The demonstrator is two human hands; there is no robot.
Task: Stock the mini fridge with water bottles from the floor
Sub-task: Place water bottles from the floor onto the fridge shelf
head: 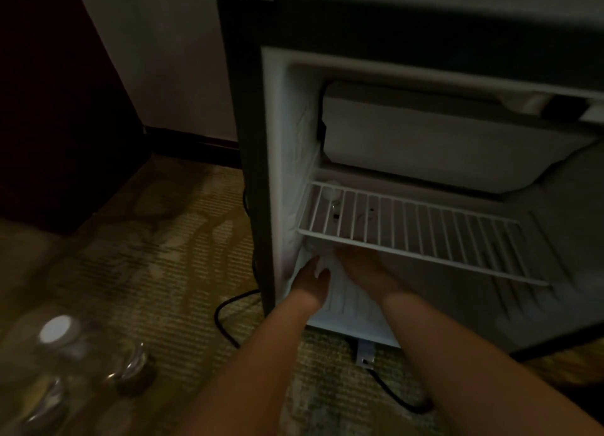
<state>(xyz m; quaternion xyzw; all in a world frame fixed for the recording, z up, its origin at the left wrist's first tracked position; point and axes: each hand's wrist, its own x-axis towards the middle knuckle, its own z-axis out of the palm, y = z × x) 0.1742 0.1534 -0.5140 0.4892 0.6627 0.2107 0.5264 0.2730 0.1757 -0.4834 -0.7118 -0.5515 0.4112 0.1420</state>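
Your mini fridge (274, 174) stands open in the right half of the frame. Both of your hands reach into its lower compartment, just under the front edge of the white wire shelf (425, 226).

Your left hand (310, 282) is at the compartment's left wall, and your right hand (359, 262) is just beside it, a little deeper in. A pale shape (323, 267) sits between them, touching both, but it is too blurred to name. I cannot tell whether either hand is gripping it or lying open against it.

The wire shelf carries nothing that can be made out clearly. Above it, the closed freezer box (441, 135) fills the top of the cabinet.

The water bottles (58, 334) are still on the carpet (179, 239) in the lower left corner of the frame, well apart from the fridge. At least three clear ones are there, and one shows a white cap. A black cord (225, 318) loops over the carpet by the fridge's lower left corner.
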